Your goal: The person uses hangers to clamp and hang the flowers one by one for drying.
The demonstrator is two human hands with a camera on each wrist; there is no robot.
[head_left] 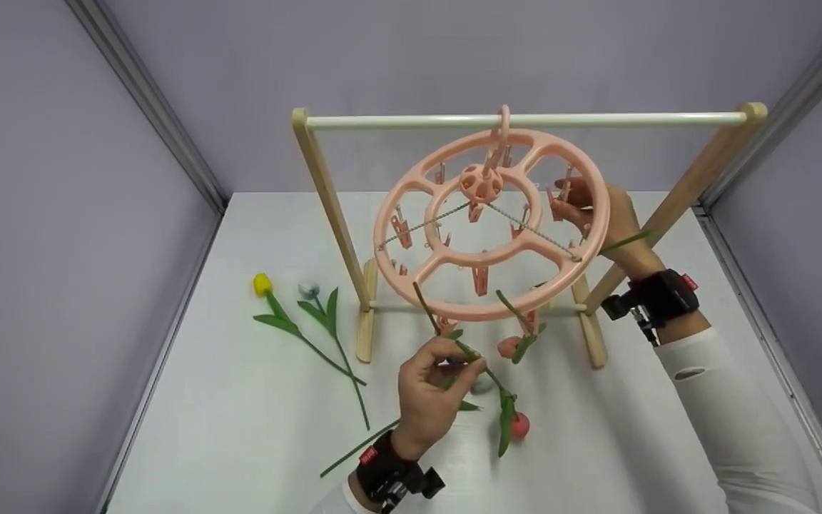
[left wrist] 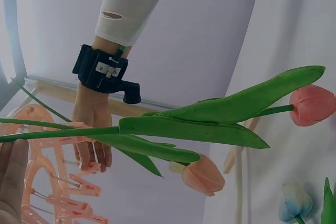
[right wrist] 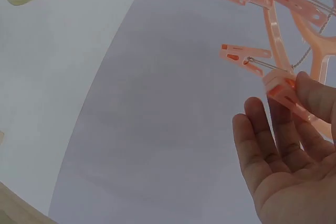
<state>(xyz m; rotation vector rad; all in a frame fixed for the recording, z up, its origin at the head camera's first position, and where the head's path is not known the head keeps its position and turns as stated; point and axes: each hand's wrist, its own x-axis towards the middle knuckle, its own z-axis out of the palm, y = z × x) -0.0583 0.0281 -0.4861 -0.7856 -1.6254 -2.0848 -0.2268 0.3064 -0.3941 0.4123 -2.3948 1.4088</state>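
My left hand [head_left: 429,400] pinches the stem of a pinkish-red artificial tulip [left wrist: 312,106] between thumb and fingers. Its bloom hangs down below the front of a round peach-pink clip hanger [head_left: 482,312]. At the hanger's right side, my right hand [head_left: 614,218] holds a small clothespin [right wrist: 283,88], thumb on one side and fingers on the other. A peach tulip [head_left: 509,348] hangs head down from a clothespin [head_left: 529,321] at the front of the ring. Close to my right wrist a green stem [head_left: 625,243] sticks out past the ring.
The hanger hooks over the white rail [head_left: 397,122] of a wooden stand [head_left: 332,207]. On the white table [head_left: 240,414], a yellow tulip [head_left: 262,285] and a pale blue tulip [head_left: 308,290] lie with crossed stems at left. Another stem [head_left: 354,451] lies partly behind my left hand.
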